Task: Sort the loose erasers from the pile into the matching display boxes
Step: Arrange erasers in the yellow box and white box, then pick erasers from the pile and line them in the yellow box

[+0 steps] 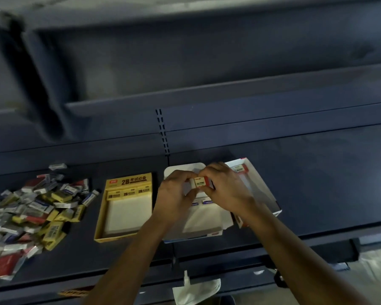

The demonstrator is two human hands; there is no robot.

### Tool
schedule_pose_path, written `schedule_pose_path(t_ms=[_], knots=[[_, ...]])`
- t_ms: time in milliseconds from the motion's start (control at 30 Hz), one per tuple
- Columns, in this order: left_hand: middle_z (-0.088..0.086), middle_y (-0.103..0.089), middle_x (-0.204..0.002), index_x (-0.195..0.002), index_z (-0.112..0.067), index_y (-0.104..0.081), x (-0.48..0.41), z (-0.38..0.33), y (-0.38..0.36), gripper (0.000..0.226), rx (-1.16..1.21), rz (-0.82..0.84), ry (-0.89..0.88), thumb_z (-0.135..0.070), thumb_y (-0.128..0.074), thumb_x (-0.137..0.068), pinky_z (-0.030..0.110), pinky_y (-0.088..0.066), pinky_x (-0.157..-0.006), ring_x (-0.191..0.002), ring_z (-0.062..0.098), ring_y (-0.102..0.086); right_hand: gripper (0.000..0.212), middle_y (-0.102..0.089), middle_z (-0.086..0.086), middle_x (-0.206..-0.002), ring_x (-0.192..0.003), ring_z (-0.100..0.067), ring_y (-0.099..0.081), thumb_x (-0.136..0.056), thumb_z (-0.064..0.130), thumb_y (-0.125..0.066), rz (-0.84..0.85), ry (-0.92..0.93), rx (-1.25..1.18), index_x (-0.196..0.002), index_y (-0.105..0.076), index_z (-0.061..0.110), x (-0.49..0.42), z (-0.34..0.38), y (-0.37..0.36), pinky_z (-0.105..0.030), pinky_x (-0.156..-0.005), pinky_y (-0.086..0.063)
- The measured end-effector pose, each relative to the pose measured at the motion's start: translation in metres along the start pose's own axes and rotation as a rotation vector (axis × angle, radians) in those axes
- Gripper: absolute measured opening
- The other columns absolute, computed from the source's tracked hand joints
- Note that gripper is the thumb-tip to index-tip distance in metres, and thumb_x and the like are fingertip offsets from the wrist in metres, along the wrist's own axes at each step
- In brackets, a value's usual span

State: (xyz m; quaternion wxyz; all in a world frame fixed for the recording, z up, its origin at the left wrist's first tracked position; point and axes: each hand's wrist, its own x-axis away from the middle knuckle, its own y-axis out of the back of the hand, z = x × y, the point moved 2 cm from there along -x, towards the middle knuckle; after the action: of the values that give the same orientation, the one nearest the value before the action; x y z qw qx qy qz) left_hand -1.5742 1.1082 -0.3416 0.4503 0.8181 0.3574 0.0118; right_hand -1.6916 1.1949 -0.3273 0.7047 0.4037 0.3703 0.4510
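Note:
Both hands meet over the middle white display box (pixel 198 225). My left hand (pixel 174 194) and my right hand (pixel 224 190) together pinch a small white eraser with a red "2B" sleeve (pixel 200 182). A pile of loose erasers (pixel 31 210) in yellow, red, blue and white wrappers lies at the left of the shelf. The yellow display box (pixel 110 221) marked "2B" stands between the pile and my hands, with three yellow erasers in its far row. A red-and-white display box (pixel 262 190) sits to the right, holding one red-sleeved eraser at its far end.
All of it rests on a dark blue shelf (pixel 317 183) with a raised back panel and another shelf above. A white plastic tag (pixel 194 287) hangs below the front edge. One stray eraser (pixel 57 166) lies behind the pile.

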Motion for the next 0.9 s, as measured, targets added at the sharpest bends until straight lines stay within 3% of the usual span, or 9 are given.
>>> schedule_pose_path(t_ms=[267, 433, 600, 767, 900], knots=[[0.004, -0.059, -0.123, -0.125, -0.016, -0.056, -0.008, -0.023, -0.042, 0.045, -0.106, 0.067, 0.124, -0.031, -0.066, -0.084, 0.029, -0.038, -0.094, -0.114, 0.021, -0.052, 0.02, -0.06, -0.002, -0.108, -0.103, -0.022, -0.051, -0.086, 0.019, -0.061, -0.049, -0.04, 0.076, -0.105, -0.061, 0.014, 0.007, -0.049, 0.027, -0.024, -0.081, -0.038], [-0.001, -0.06, -0.12, -0.122, -0.026, -0.055, -0.007, -0.039, -0.059, 0.039, -0.202, 0.099, 0.128, -0.043, -0.057, -0.087, 0.029, -0.04, -0.094, -0.109, 0.019, -0.053, 0.026, -0.06, -0.004, -0.112, -0.107, -0.022, -0.048, -0.084, 0.011, -0.061, -0.007, -0.128, 0.169, -0.111, -0.06, 0.012, 0.007, -0.082, 0.042, -0.025, -0.082, -0.039], [-0.006, -0.061, -0.122, -0.124, -0.029, -0.054, -0.006, -0.044, -0.07, 0.054, -0.32, 0.098, 0.151, -0.066, -0.046, -0.085, 0.029, -0.04, -0.091, -0.108, 0.017, -0.054, 0.03, -0.057, -0.005, -0.116, -0.109, -0.023, -0.046, -0.085, 0.004, -0.056, 0.068, -0.143, 0.254, -0.115, -0.059, 0.01, 0.01, -0.094, 0.042, -0.028, -0.087, -0.043], [-0.006, -0.067, -0.109, -0.117, -0.028, -0.058, -0.006, -0.042, -0.073, 0.054, -0.355, 0.069, 0.144, -0.068, -0.046, -0.083, 0.03, -0.043, -0.084, -0.1, 0.017, -0.057, 0.031, -0.058, -0.006, -0.114, -0.109, -0.023, -0.043, -0.083, -0.001, -0.052, 0.112, -0.114, 0.329, -0.113, -0.059, 0.007, 0.011, -0.091, 0.031, -0.03, -0.09, -0.044], [-0.007, -0.067, -0.112, -0.118, -0.029, -0.058, -0.005, -0.041, -0.074, 0.051, -0.325, 0.073, 0.141, -0.066, -0.05, -0.084, 0.032, -0.044, -0.086, -0.102, 0.018, -0.058, 0.03, -0.058, -0.003, -0.113, -0.108, -0.02, -0.041, -0.084, 0.002, -0.053, 0.105, -0.11, 0.353, -0.112, -0.059, 0.008, 0.009, -0.091, 0.027, -0.029, -0.088, -0.04]])
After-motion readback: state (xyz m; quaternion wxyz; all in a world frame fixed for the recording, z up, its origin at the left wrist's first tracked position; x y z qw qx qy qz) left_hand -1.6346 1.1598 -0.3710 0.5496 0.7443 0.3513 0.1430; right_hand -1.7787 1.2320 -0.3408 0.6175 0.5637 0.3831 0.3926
